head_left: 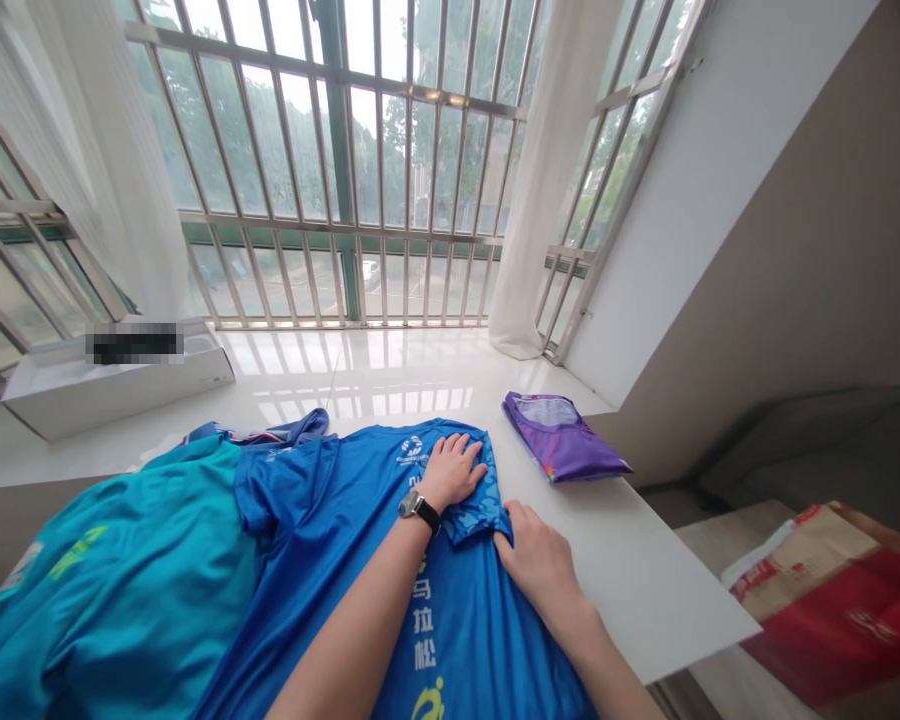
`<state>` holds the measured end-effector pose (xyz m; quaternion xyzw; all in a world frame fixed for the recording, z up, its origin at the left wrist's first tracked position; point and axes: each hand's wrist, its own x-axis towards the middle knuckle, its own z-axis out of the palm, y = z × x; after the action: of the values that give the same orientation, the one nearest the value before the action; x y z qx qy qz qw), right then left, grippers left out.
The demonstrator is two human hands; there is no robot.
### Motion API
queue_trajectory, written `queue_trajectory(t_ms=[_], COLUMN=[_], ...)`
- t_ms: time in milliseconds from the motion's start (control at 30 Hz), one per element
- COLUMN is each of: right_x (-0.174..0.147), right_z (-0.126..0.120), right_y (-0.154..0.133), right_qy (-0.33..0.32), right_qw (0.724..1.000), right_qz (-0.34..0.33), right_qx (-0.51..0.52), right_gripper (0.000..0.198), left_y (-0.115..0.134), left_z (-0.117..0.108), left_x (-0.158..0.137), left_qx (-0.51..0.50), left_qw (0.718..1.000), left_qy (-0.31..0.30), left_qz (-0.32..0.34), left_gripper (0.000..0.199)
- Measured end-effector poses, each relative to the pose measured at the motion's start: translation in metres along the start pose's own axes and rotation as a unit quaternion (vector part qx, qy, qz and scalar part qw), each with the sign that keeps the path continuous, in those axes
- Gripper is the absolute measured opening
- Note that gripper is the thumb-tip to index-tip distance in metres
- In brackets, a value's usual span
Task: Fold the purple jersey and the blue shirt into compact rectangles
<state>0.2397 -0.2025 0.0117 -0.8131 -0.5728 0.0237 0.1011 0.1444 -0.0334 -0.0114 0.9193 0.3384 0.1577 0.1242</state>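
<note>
A blue T-shirt (367,500) with white lettering lies spread on the white sill and hangs toward me. My left hand (454,470), with a black-strapped watch at the wrist, rests flat with fingers spread on the shirt near its sleeve. That patterned sleeve (474,512) is folded inward over the body. At the shirt's right edge, my right hand (536,550) pinches the fabric by the sleeve's end, thumb on top. A teal shirt (157,560) lies to the left, partly under the blue one.
A folded purple garment (566,437) lies on the white sill (630,570) to the right. An open white box (120,385) stands at the back left. Below the sill on the right is a red and tan bag (847,610). Barred windows (360,160) and white curtains (529,200) are behind.
</note>
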Motion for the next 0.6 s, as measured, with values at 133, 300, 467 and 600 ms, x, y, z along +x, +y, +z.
queue_trajectory(t_ms=[133, 300, 467, 600], right_x=[0.013, 0.003, -0.049, -0.120], right_z=[0.000, -0.008, -0.001, 0.014], right_y=[-0.004, 0.004, 0.053, 0.098], right_qy=[0.005, -0.012, 0.010, 0.072], right_qw=[1.000, 0.999, 0.999, 0.988], right_qz=[0.006, 0.024, 0.045, 0.014], right_qx=[-0.029, -0.034, -0.003, 0.135], right_gripper=[0.020, 0.015, 0.020, 0.016], left_y=[-0.006, -0.011, -0.020, -0.026], left_z=[0.004, 0.006, 0.004, 0.005], left_x=[0.001, 0.007, 0.013, 0.017], left_qx=[0.003, 0.016, 0.028, 0.036], left_qw=[0.999, 0.998, 0.997, 0.997], left_qy=[0.011, 0.002, -0.005, 0.004], left_qz=[-0.037, -0.064, -0.067, -0.065], left_gripper=[0.055, 0.065, 0.067, 0.067])
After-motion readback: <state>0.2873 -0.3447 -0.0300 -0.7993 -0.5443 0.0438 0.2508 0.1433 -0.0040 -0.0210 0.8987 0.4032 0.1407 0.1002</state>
